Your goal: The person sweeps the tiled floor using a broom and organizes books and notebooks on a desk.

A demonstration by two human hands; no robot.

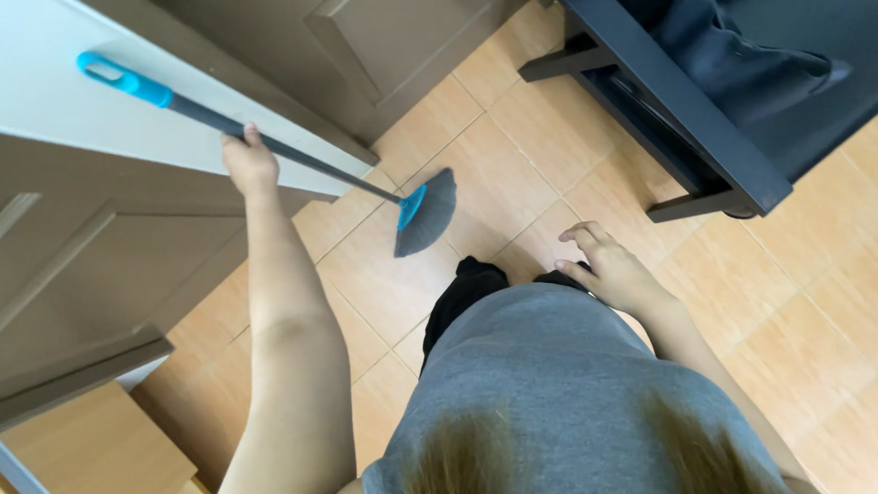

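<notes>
My left hand (249, 163) grips the dark shaft of a broom (284, 150) at about its middle. The broom has a bright blue handle end at the upper left and a grey bristle head (427, 214) with a blue collar, resting on the tan floor tiles. My right hand (608, 264) hangs free at my side with the fingers loosely spread, holding nothing. It is above the floor to the right of my grey shirt and dark trousers.
A white wall and brown panelled doors (368, 40) stand on the left and at the top. A dark bench frame (671, 94) with dark cloth on it fills the upper right. A light wooden cabinet (99, 455) sits at the lower left.
</notes>
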